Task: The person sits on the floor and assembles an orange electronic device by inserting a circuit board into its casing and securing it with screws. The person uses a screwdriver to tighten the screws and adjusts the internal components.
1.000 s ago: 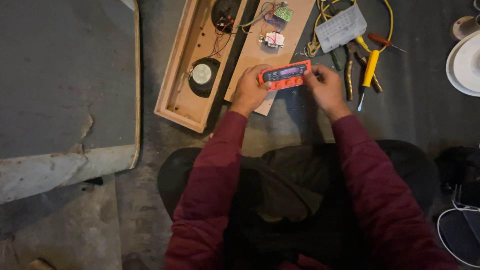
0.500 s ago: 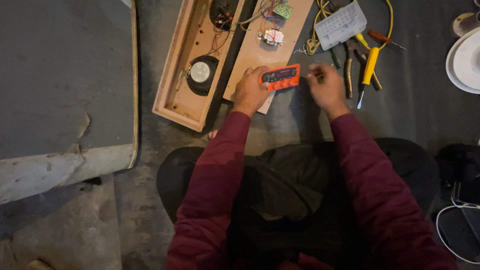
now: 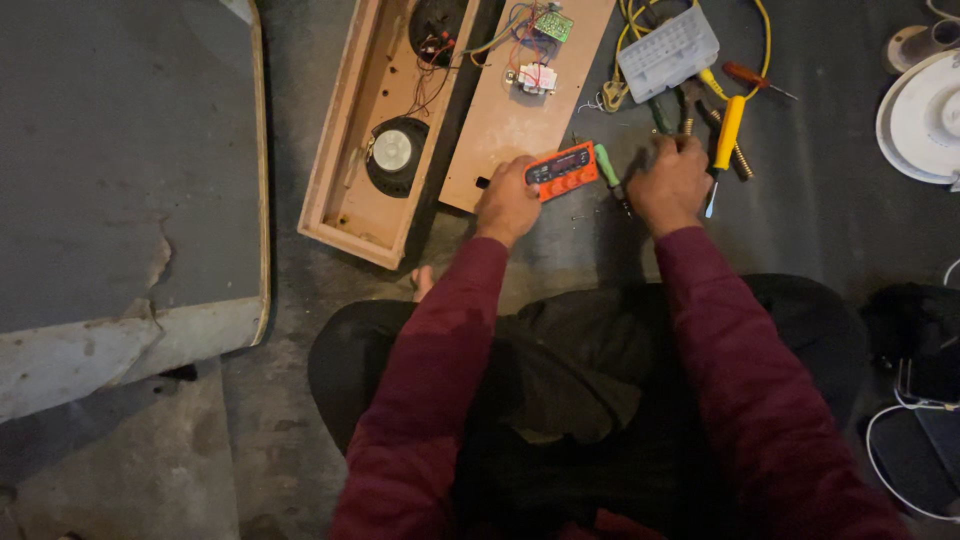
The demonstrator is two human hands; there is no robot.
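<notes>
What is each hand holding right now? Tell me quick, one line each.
Left hand: closed on the orange rectangular panel module.
Right hand: fingers curled beside a green-handled screwdriver; grip cannot be told.

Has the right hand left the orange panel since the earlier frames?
Yes. The right hand has let go of the orange panel and shifted right, toward the yellow-handled screwdriver; the left hand holds the panel.

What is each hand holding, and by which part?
Left hand grips the orange panel module by its left end. Right hand rests among tools; its hold cannot be told.
</notes>
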